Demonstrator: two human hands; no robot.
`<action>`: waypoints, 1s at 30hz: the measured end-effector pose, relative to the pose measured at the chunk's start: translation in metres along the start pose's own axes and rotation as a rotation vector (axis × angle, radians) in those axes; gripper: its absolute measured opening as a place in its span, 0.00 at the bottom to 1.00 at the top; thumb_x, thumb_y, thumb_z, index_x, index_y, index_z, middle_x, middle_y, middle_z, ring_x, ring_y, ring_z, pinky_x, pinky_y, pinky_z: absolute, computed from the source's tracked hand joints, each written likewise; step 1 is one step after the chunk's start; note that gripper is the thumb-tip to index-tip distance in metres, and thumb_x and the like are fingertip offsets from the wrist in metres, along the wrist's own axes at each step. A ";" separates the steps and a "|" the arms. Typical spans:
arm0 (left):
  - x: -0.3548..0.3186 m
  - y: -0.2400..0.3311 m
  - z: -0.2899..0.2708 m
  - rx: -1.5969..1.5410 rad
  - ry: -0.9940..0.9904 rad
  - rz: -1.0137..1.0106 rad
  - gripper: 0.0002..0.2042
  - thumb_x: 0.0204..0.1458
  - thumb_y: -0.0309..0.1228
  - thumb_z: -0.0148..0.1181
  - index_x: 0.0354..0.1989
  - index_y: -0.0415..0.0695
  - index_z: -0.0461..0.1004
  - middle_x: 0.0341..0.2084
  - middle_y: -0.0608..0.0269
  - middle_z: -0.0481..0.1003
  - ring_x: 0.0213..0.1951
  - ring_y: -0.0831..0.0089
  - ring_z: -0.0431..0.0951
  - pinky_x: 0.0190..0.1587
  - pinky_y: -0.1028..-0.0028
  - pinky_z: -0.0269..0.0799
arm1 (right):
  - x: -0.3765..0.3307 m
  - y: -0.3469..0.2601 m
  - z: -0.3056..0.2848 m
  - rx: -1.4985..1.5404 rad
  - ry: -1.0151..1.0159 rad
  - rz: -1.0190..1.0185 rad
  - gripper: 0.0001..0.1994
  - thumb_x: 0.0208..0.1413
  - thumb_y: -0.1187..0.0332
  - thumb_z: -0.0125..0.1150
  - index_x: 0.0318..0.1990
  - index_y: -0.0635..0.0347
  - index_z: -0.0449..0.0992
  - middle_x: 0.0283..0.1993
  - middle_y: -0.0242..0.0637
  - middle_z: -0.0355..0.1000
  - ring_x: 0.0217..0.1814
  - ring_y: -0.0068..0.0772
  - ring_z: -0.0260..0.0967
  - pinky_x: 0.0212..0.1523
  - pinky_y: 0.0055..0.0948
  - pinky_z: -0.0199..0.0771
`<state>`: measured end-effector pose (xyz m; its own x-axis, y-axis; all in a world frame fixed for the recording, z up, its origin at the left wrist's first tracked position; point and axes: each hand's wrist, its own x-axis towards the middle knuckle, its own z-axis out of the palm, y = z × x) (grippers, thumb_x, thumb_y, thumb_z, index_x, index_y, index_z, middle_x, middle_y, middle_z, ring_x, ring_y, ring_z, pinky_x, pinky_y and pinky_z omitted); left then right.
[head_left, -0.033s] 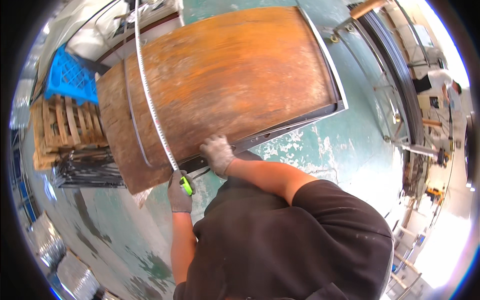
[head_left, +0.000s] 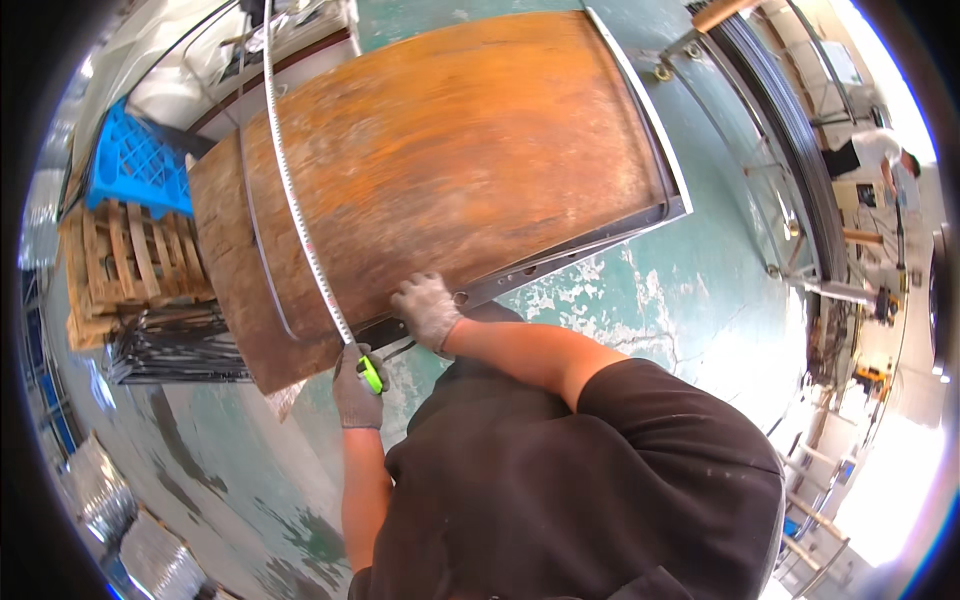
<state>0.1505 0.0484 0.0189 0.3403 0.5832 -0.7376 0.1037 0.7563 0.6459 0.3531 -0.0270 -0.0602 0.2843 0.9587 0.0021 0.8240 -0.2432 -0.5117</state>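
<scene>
Two shiny silver bundles are seen low at the far left. Next, a blue plastic crate with a grid, a light-brown wooden pallet and a pile of thin black bars are seen close together. On the big, rough, brown-and-orange surface, a thin, bent grey rod is laid. By the near edge, a lime-green and black tape measure is held by the grey-gloved left hand, with fingers curled around it. Its long white tape is stretched over the surface and past the far edge. Just to the right, the grey-gloved right hand is laid on the near edge; whether anything is gripped cannot be told. Both hands are set apart. Further right, the edge is lined by a dark metal bar with holes.
</scene>
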 end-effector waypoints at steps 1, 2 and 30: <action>-0.003 0.004 0.003 0.006 -0.006 -0.011 0.18 0.75 0.50 0.55 0.48 0.47 0.76 0.27 0.66 0.76 0.24 0.72 0.76 0.26 0.70 0.68 | 0.006 -0.003 0.008 0.021 0.022 -0.015 0.07 0.60 0.62 0.66 0.40 0.50 0.85 0.46 0.38 0.81 0.57 0.46 0.77 0.61 0.54 0.72; -0.005 0.007 0.005 0.008 -0.008 -0.023 0.18 0.75 0.51 0.55 0.48 0.47 0.76 0.27 0.66 0.76 0.24 0.73 0.75 0.26 0.70 0.68 | 0.011 -0.008 0.010 0.022 0.054 -0.053 0.07 0.59 0.61 0.66 0.39 0.51 0.86 0.45 0.38 0.81 0.57 0.46 0.77 0.61 0.53 0.72; -0.064 -0.036 0.024 0.163 -0.201 0.044 0.16 0.74 0.47 0.58 0.46 0.46 0.77 0.28 0.63 0.78 0.24 0.71 0.77 0.25 0.70 0.69 | -0.087 0.099 -0.058 -0.065 0.253 0.069 0.08 0.58 0.54 0.71 0.41 0.40 0.89 0.50 0.29 0.82 0.60 0.47 0.75 0.62 0.57 0.71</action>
<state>0.1473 -0.0233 0.0480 0.5247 0.5320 -0.6646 0.2282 0.6642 0.7119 0.4388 -0.1435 -0.0612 0.4472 0.8744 0.1880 0.8260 -0.3232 -0.4617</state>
